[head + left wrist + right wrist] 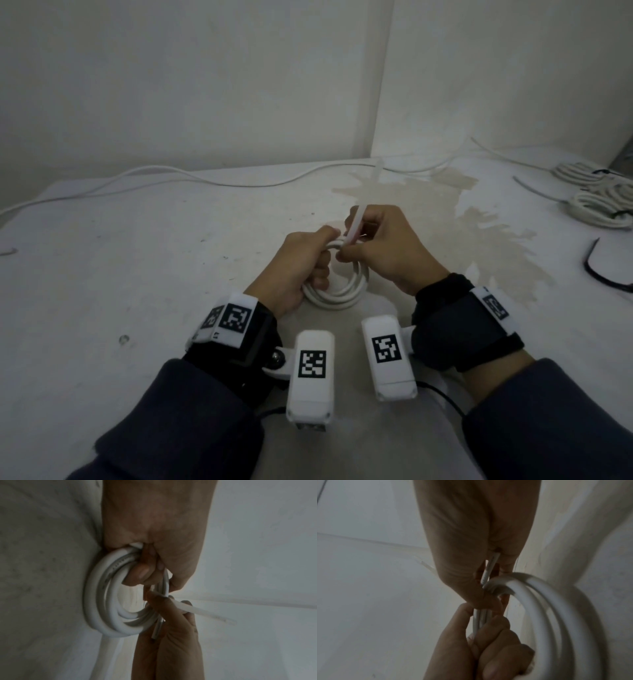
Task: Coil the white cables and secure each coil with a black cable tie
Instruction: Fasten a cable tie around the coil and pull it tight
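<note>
A coil of white cable (pixel 346 294) rests on the white table in front of me. My left hand (pixel 305 260) grips its left side, fingers curled through the loops (pixel 102 601). My right hand (pixel 383 246) pinches a thin strip (pixel 359 221) that looks pale, not black, at the top of the coil. This strip (pixel 205 612) passes round the bundled turns beside my left fingertips, and its long tail sticks up and away from me. In the right wrist view the coil (pixel 556 615) curves off to the right, and both hands meet at the strip (pixel 488 569).
A loose white cable (pixel 171 174) runs along the foot of the back wall. Two tied coils (pixel 603 205) lie at the far right. A black cable tie (pixel 603 274) lies curved near the right edge. A pale stain (pixel 479 219) marks the table.
</note>
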`<state>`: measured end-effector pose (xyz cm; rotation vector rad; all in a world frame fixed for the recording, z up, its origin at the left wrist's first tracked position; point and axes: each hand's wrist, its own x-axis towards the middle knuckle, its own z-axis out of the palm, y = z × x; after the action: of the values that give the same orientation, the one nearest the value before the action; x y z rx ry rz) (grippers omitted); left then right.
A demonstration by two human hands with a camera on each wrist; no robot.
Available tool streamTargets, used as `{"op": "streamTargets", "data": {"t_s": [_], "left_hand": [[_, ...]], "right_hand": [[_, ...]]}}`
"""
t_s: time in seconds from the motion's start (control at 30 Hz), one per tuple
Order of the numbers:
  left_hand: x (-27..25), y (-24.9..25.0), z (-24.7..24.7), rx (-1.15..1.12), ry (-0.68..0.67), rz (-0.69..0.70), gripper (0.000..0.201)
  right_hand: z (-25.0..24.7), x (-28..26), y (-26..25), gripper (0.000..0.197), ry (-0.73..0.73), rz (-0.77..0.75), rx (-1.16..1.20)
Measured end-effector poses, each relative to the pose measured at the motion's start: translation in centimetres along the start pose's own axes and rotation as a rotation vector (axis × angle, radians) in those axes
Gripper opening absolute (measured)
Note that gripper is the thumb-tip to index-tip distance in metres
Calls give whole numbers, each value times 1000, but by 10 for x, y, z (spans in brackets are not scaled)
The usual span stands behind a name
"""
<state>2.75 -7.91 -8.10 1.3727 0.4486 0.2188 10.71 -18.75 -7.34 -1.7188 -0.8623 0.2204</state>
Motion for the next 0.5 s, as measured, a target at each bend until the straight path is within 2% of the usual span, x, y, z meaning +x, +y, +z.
{"op": "streamTargets", "data": {"t_s": [0.1, 0.23, 0.4, 0.5], "left_hand": [[0, 0, 2, -35, 53, -3, 32], [0, 0, 4, -29, 44, -18, 31], [0, 0, 3, -67, 93, 5, 30], [2, -1, 2, -95, 138, 34, 28]], "right_hand": [[0, 0, 1, 37, 3, -33, 9], [-1, 1, 4, 36, -5, -57, -11], [-1, -1, 2, 26, -15, -53, -10], [-2, -3, -3, 15, -24, -75, 173]]}}
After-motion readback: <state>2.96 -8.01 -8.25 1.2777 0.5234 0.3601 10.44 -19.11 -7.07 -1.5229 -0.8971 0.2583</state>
